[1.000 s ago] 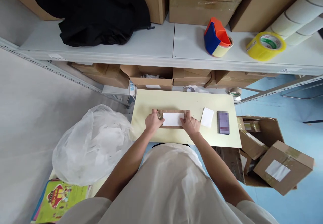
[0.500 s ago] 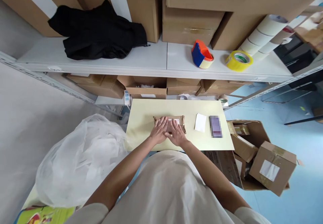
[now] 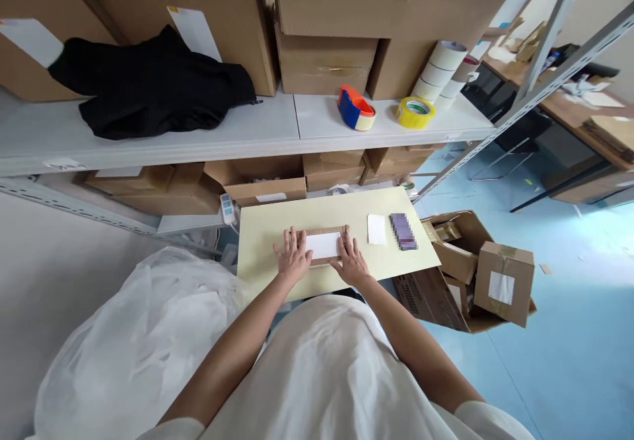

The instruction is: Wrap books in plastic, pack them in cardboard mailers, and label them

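Note:
A small flat cardboard parcel (image 3: 324,234) with a white label (image 3: 323,245) lies on the pale yellow table (image 3: 277,222). My left hand (image 3: 292,257) rests flat with spread fingers on the parcel's left end. On its right end lies my right hand (image 3: 352,261), also flat with fingers stretched out. Both palms press down on the parcel's ends, and the label shows between them.
A white paper slip (image 3: 376,228) and a purple phone (image 3: 403,231) lie right of the parcel. A clear plastic bag (image 3: 133,334) bulges at the left. Taped boxes (image 3: 502,281) sit on the floor at the right. The shelf (image 3: 277,129) behind holds tape rolls (image 3: 415,112) and black cloth (image 3: 148,86).
My hands, together over the label half a second ago, have slid apart to the parcel's ends, uncovering the label. The view has tilted up and to the right.

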`<action>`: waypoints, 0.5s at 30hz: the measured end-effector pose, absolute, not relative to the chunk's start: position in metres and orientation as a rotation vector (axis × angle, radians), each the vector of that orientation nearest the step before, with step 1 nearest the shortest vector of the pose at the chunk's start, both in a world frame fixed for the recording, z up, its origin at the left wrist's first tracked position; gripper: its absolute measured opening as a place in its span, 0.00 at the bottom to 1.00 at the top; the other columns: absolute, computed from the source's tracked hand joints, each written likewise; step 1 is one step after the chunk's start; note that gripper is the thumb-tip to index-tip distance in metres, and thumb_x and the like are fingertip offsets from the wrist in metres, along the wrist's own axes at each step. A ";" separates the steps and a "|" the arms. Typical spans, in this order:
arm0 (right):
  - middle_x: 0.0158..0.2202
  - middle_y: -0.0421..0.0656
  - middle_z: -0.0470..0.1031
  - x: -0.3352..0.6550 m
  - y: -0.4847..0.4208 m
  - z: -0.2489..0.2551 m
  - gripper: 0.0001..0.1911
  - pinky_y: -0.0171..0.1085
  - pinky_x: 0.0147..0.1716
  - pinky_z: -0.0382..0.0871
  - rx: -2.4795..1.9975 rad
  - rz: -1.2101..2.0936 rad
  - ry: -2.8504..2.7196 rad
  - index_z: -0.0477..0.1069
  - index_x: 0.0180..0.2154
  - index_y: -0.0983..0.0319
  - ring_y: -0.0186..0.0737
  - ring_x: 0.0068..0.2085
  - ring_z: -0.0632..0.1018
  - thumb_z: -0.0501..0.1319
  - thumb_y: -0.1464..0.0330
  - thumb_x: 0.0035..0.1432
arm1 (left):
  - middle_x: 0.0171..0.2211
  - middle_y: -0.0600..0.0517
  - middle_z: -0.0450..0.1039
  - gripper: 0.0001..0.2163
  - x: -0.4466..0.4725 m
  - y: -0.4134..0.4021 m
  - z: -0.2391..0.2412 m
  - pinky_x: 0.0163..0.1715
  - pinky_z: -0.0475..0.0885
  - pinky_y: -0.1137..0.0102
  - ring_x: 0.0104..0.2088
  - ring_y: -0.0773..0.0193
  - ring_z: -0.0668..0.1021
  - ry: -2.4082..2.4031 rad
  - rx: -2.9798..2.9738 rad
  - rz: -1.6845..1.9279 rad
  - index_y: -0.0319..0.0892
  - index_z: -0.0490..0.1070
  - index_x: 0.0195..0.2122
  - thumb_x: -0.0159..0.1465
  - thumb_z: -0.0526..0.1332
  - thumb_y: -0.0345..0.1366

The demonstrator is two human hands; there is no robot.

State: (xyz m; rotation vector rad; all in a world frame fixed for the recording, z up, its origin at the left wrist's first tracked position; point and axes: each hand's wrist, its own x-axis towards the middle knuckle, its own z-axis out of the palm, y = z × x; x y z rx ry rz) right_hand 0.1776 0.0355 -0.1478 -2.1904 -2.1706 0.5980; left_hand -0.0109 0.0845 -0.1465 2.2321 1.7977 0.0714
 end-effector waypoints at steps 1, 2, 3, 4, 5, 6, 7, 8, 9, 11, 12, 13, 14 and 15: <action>0.70 0.48 0.29 0.177 0.033 -0.151 0.40 0.56 0.58 0.55 -2.179 0.601 -2.146 0.34 0.68 0.63 0.60 0.68 0.41 0.47 0.53 0.63 | 0.69 0.39 0.32 0.30 -0.014 0.084 -0.147 0.57 0.44 0.35 0.67 0.41 0.40 1.802 2.181 0.089 0.41 0.45 0.67 0.66 0.49 0.43; 0.70 0.49 0.29 0.177 0.030 -0.153 0.40 0.57 0.58 0.55 -2.167 0.601 -2.124 0.34 0.68 0.63 0.60 0.68 0.41 0.48 0.54 0.63 | 0.69 0.38 0.31 0.31 -0.018 0.084 -0.149 0.57 0.46 0.34 0.67 0.41 0.40 1.803 2.113 0.116 0.41 0.42 0.68 0.66 0.49 0.44; 0.70 0.50 0.29 0.177 0.028 -0.156 0.40 0.57 0.58 0.55 -2.153 0.600 -2.105 0.34 0.68 0.63 0.61 0.68 0.41 0.49 0.55 0.63 | 0.69 0.37 0.29 0.32 -0.022 0.084 -0.151 0.57 0.47 0.35 0.67 0.41 0.40 1.798 2.029 0.152 0.40 0.38 0.68 0.66 0.49 0.45; 0.70 0.51 0.29 0.177 0.027 -0.159 0.40 0.58 0.58 0.54 -2.138 0.602 -2.090 0.34 0.68 0.63 0.61 0.68 0.41 0.50 0.56 0.63 | 0.68 0.35 0.28 0.34 -0.027 0.084 -0.153 0.57 0.49 0.37 0.67 0.41 0.40 1.786 1.931 0.193 0.38 0.34 0.68 0.66 0.49 0.46; 0.70 0.51 0.28 0.178 0.025 -0.161 0.40 0.58 0.59 0.53 -2.120 0.610 -2.076 0.33 0.68 0.63 0.61 0.68 0.40 0.51 0.57 0.62 | 0.68 0.33 0.27 0.37 -0.031 0.084 -0.156 0.58 0.51 0.40 0.67 0.42 0.40 1.768 1.829 0.235 0.35 0.31 0.68 0.66 0.50 0.47; 0.70 0.51 0.27 0.179 0.023 -0.162 0.41 0.58 0.59 0.52 -2.095 0.628 -2.060 0.33 0.68 0.62 0.61 0.68 0.40 0.52 0.57 0.62 | 0.68 0.30 0.28 0.40 -0.034 0.084 -0.159 0.60 0.52 0.45 0.67 0.43 0.40 1.747 1.733 0.274 0.31 0.28 0.67 0.65 0.51 0.47; 0.70 0.52 0.25 0.180 0.021 -0.163 0.42 0.58 0.59 0.53 -2.062 0.664 -2.036 0.32 0.68 0.62 0.60 0.68 0.40 0.53 0.57 0.61 | 0.67 0.29 0.29 0.41 -0.038 0.084 -0.162 0.61 0.51 0.49 0.68 0.45 0.41 1.724 1.653 0.309 0.28 0.27 0.67 0.64 0.53 0.46; 0.69 0.52 0.24 0.182 0.019 -0.162 0.43 0.57 0.59 0.54 -2.029 0.721 -1.997 0.31 0.68 0.61 0.60 0.68 0.41 0.53 0.57 0.61 | 0.67 0.28 0.30 0.42 -0.041 0.083 -0.164 0.63 0.51 0.54 0.68 0.47 0.42 1.701 1.595 0.338 0.27 0.27 0.66 0.64 0.54 0.45; 0.69 0.52 0.22 0.185 0.017 -0.161 0.44 0.57 0.58 0.56 -2.003 0.798 -1.940 0.31 0.68 0.61 0.60 0.68 0.44 0.54 0.56 0.60 | 0.67 0.29 0.33 0.42 -0.043 0.083 -0.165 0.63 0.50 0.57 0.68 0.49 0.44 1.679 1.559 0.357 0.27 0.29 0.67 0.63 0.55 0.44; 0.69 0.54 0.23 0.193 0.017 -0.157 0.46 0.55 0.57 0.58 -1.987 0.972 -1.772 0.30 0.68 0.61 0.59 0.67 0.51 0.55 0.55 0.59 | 0.68 0.33 0.38 0.39 -0.045 0.084 -0.164 0.63 0.51 0.62 0.67 0.52 0.48 1.650 1.517 0.358 0.30 0.32 0.67 0.63 0.55 0.42; 0.69 0.55 0.26 0.198 0.018 -0.153 0.46 0.54 0.57 0.59 -2.000 1.046 -1.664 0.30 0.68 0.62 0.58 0.66 0.56 0.55 0.54 0.59 | 0.68 0.35 0.40 0.38 -0.045 0.085 -0.163 0.63 0.52 0.63 0.67 0.53 0.51 1.643 1.505 0.345 0.31 0.34 0.67 0.64 0.55 0.42; 0.69 0.57 0.32 0.203 0.021 -0.150 0.46 0.52 0.57 0.59 -2.019 1.098 -1.555 0.32 0.68 0.63 0.56 0.64 0.60 0.54 0.54 0.58 | 0.67 0.35 0.42 0.37 -0.044 0.087 -0.160 0.62 0.54 0.64 0.67 0.54 0.53 1.646 1.496 0.328 0.31 0.36 0.67 0.64 0.54 0.43; 0.69 0.58 0.40 0.208 0.026 -0.146 0.45 0.51 0.57 0.60 -2.038 1.124 -1.458 0.35 0.68 0.64 0.54 0.62 0.64 0.54 0.53 0.58 | 0.67 0.35 0.44 0.35 -0.043 0.090 -0.157 0.61 0.55 0.65 0.66 0.54 0.56 1.660 1.491 0.310 0.31 0.38 0.67 0.65 0.53 0.43; 0.67 0.58 0.49 0.213 0.032 -0.143 0.43 0.50 0.56 0.61 -2.054 1.132 -1.384 0.39 0.67 0.65 0.53 0.59 0.68 0.54 0.54 0.58 | 0.67 0.36 0.46 0.34 -0.042 0.092 -0.154 0.60 0.57 0.65 0.65 0.54 0.59 1.682 1.495 0.289 0.31 0.41 0.66 0.65 0.52 0.44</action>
